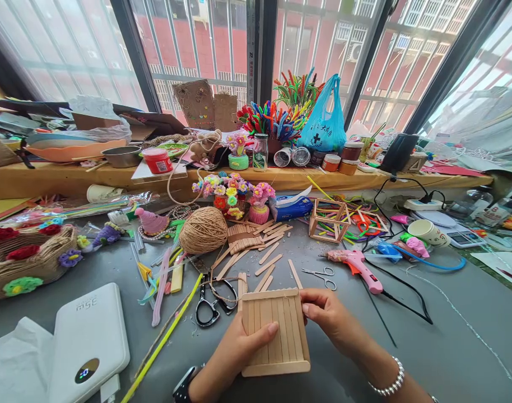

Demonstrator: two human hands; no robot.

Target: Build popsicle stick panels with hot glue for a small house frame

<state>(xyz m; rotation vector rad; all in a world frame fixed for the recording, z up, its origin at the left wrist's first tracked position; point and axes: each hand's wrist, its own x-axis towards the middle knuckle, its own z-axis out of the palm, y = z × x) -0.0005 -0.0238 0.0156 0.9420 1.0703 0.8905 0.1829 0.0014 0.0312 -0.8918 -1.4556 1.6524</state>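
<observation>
Near the table's front edge I hold a square panel of craft sticks [277, 336], its sticks side by side with a cross stick along the top and the bottom. My left hand [250, 344] is closed on its left side, thumb lying across the front. At the upper right edge, my right hand [329, 313] pinches the panel between thumb and fingers; its fingertips are partly hidden behind it. Loose craft sticks [268, 265] lie just beyond. Black-handled scissors [208, 310] rest left of the panel, small silver scissors [323, 275] to its right.
A pink glue gun [357, 266] with a black cord lies at the right. A twine ball [203, 229] and a stick frame [329, 219] stand farther back. At the left are a white power bank [90, 341] and a twine-wrapped basket [33, 257]. A crowded wooden ledge [222, 182] runs below the windows.
</observation>
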